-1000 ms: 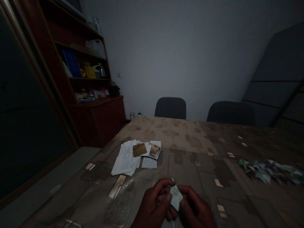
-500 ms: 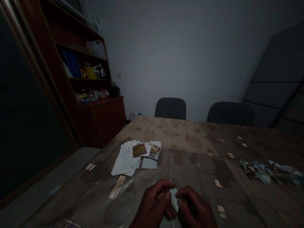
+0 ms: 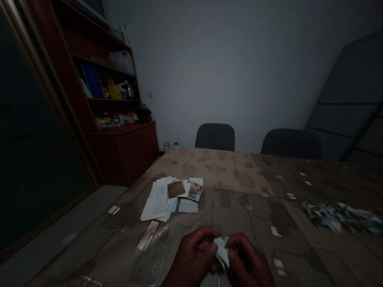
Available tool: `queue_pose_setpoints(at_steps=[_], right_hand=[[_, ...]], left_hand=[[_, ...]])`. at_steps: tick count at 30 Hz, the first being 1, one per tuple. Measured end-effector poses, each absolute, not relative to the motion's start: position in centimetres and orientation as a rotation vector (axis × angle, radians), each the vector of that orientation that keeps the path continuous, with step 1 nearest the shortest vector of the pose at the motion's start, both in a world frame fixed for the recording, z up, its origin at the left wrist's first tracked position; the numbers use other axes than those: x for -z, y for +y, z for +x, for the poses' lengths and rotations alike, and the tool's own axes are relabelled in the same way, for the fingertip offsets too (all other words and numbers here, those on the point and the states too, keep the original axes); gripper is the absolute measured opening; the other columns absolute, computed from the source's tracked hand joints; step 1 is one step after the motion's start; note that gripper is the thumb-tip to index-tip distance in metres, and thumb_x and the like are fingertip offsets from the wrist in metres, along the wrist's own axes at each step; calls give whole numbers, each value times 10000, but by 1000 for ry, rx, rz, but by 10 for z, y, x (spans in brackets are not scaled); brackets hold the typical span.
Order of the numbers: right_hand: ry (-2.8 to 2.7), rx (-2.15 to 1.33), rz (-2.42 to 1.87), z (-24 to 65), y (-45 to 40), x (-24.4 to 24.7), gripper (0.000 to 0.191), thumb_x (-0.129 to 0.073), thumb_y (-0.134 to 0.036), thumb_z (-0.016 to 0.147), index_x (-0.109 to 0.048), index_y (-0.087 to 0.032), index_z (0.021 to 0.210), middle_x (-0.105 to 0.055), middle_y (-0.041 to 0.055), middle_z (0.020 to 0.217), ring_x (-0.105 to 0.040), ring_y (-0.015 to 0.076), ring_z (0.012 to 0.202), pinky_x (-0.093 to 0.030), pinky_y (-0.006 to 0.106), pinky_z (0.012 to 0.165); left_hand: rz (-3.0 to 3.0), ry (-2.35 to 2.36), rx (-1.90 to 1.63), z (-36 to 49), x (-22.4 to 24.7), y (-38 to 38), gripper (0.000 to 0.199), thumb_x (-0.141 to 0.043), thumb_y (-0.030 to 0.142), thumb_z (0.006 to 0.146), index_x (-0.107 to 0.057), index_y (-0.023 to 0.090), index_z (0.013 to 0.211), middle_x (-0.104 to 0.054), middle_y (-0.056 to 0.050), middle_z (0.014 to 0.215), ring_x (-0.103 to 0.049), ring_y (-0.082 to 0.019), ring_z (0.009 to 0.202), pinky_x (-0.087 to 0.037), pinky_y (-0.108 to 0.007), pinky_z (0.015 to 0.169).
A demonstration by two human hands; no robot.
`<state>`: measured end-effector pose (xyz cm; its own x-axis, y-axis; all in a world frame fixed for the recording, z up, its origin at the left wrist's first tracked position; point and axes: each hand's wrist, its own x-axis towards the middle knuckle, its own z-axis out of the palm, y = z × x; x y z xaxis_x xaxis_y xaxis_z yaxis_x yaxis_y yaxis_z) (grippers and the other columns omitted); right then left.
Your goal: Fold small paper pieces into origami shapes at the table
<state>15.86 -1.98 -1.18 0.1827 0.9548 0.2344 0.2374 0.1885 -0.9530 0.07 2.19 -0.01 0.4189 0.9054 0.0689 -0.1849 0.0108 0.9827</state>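
Note:
Low in the view, my left hand [image 3: 196,255] pinches a small pale piece of paper [image 3: 222,252] between thumb and fingers. My right hand [image 3: 247,257] grips the same paper by its right side, with the fingers curled. The paper looks folded, and its lower edges stand slightly apart. Both hands are just above the patterned tablecloth [image 3: 221,215]. Beyond them and to the left lie printed white sheets [image 3: 158,201], with a brown card [image 3: 176,189] and a small stack of pictures [image 3: 195,190] on top.
A heap of crumpled or folded papers [image 3: 341,217] lies on the table at the right. Two dark chairs [image 3: 214,136] stand at the far edge. A reddish-brown cabinet [image 3: 125,149] with loaded shelves is at the left.
The paper between my hands has tilted and shows more of its pale surface, with its lower edges spread apart. My right hand has shifted slightly to the right.

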Motion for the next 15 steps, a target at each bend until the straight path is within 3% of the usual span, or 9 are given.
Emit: queue_pose_setpoints(at_steps=[5,10,15], right_hand=[[-1224,-848,-1285,160,-18,16,410,-528,-619,862,-601,-220,802,-517,-36,618,-454,145,555,-372,230,528],[-1231,-834,-1313,162,-16,20,422,-510,-625,870,-588,-215,808,-534,-23,648,-490,160,595,-391,233,553],[-1297,-801,-1301,159,-18,18,388,-499,-584,887,-604,-219,805,-558,-16,629,-507,163,572,-398,238,538]], left_hand=[[1268,789,-942,2,-3,22,464,-795,427,677,-643,124,995,-558,37,578,-563,-129,527,-443,-227,539],[1340,911,-903,2,-9,20,372,-741,150,635,-667,128,999,-597,36,622,-573,-124,581,-436,-210,570],[1306,848,-941,2,-6,20,332,-742,275,702,-665,123,988,-603,25,600,-583,-134,553,-449,-224,561]])
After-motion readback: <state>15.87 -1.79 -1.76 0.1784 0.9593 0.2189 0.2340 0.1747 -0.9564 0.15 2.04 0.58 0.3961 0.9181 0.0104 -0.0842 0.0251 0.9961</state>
